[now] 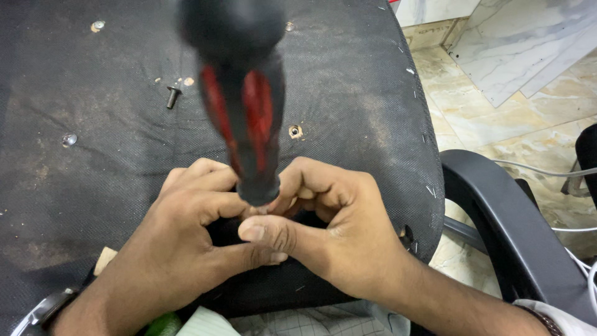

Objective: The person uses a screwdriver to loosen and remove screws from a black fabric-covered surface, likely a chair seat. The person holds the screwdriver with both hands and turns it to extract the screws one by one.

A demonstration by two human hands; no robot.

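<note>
Both hands pinch the lower end of a screwdriver (pixel 245 106), which stands nearly upright with its black-and-red handle rising toward the camera, blurred from closeness. Left hand (pixel 186 230) closes in from 9 o'clock, thumb reaching across under the handle base; right hand (pixel 336 230) closes in from 3 o'clock, index finger curled at the handle's foot, thumb laid flat toward the left. Fingertips of both meet just below the handle, so the shaft and tip are hidden between them; cannot tell what the tip sits on. Judging by the hold, the two-handed pinch steadies the tool upright and keeps the tip centred on one spot. Handle sits at 12 o'clock of the grip, directly above the joined fingers. Everything rests over the dusty black fabric underside of a chair seat (pixel 81 186). Open screw hole (pixel 295 131) just beside the handle at 3 o'clock. Loose black bolt (pixel 173 96) lies at 10 o'clock, well apart from the hands. Shiny fastener heads at far left (pixel 69 139) and top left (pixel 97 25). Black armrest (pixel 497 218) at 3 o'clock, over marble floor tiles (pixel 497 93). White cables (pixel 578 261) at the right edge. Wristwatch (pixel 43 308) on left wrist.
</note>
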